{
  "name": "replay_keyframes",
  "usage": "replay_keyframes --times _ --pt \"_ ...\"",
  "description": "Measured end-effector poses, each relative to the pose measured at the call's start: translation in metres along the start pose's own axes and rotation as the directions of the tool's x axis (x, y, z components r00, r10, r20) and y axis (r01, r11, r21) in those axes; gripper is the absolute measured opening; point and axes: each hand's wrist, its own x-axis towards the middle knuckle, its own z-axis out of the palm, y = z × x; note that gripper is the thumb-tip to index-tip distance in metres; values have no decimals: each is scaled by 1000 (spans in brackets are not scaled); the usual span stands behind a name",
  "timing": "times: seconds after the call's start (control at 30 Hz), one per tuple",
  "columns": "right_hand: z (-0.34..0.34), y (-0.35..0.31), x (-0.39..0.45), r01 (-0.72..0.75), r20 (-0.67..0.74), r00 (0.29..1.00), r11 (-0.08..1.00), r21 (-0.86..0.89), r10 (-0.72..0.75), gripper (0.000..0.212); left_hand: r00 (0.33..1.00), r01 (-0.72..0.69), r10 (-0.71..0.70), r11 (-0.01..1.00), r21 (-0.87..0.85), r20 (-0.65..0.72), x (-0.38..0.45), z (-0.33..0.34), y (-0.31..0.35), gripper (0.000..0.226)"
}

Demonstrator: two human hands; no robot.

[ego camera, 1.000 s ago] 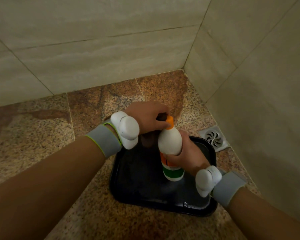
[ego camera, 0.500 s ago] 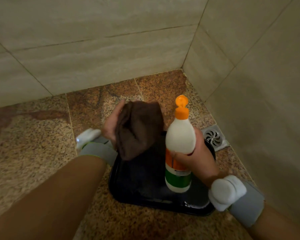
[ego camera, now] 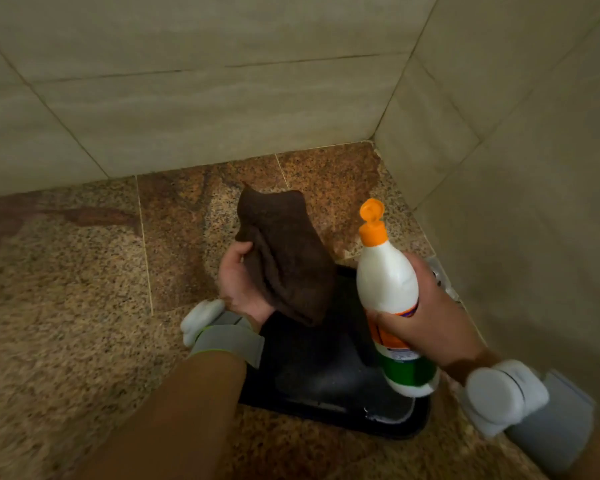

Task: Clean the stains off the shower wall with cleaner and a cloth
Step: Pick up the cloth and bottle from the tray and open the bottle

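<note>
Your left hand (ego camera: 243, 285) lies palm up above the far left corner of the black rectangular plastic tray (ego camera: 329, 382), fingers curled around a folded dark brown cloth (ego camera: 284, 254) that drapes over the palm. Your right hand (ego camera: 426, 317) is wrapped around the middle of a white plastic cleaner bottle with an orange flip cap (ego camera: 390, 299), held upright above the tray's right side, cap open. The tray sits on the speckled granite floor (ego camera: 66, 289), near the corner of the beige tiled shower wall (ego camera: 222, 109).

Black tray (ego camera: 326, 403) on speckled floor (ego camera: 66, 306); drain (ego camera: 442, 275) behind.
</note>
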Motion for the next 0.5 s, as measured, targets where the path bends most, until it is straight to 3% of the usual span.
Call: replay_keyframes --times 0.07,0.17,0.23,0.3,0.43,0.5 --pt "-7 -3 2 42 28 999 996 -81 -40 71 1000 25 -25 999 -37 -8 -1 3 -6 47" --pt "-17 -6 4 57 69 997 985 -163 -46 69 999 40 -41 996 -75 -10 -2 4 -15 74" --pt "-21 -4 5 34 90 996 974 -226 -14 78 999 51 -50 994 -101 16 -1 2 -21 81" --pt "-25 -4 6 11 109 994 942 -335 28 90 995 86 -78 986 -142 63 -1 -2 -27 84" --pt "-27 -9 4 41 173 983 856 -516 57 89 949 224 -175 960 -168 263 -6 -2 -29 87" --pt "-26 -10 6 52 192 979 820 -570 71 91 970 137 -113 985 -101 215 -6 2 -33 93"
